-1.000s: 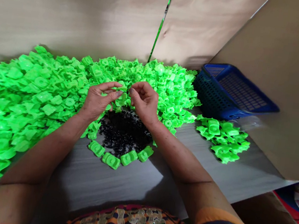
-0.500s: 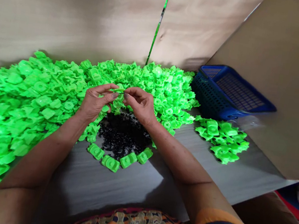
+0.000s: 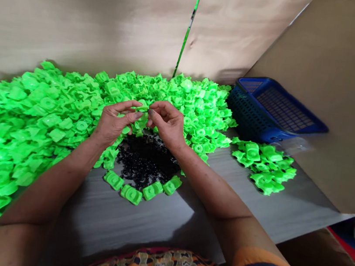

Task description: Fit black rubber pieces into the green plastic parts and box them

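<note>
My left hand (image 3: 113, 121) is closed, pinching a bright green plastic toy car body (image 3: 142, 108) between thumb and fingers. Against that car's right side is my right hand (image 3: 166, 125), its thumb and index finger pressed together on a small black part that the fingertips mostly hide. Below both hands spreads a heap of small black plastic parts (image 3: 147, 159). Along its near edge lie several green car bodies, among them one car body (image 3: 131, 194) at the front.
A large heap of green car bodies (image 3: 44, 118) covers the table's left and back. A smaller group of green cars (image 3: 268, 168), some with black parts, lies to the right. Behind it stands a blue basket (image 3: 256, 111) against the board wall. A thin green strip (image 3: 186, 37) rises at the back.
My right hand has shifted slightly, and the thin black piece that showed between my fingertips is now mostly hidden. My left hand has barely moved.
</note>
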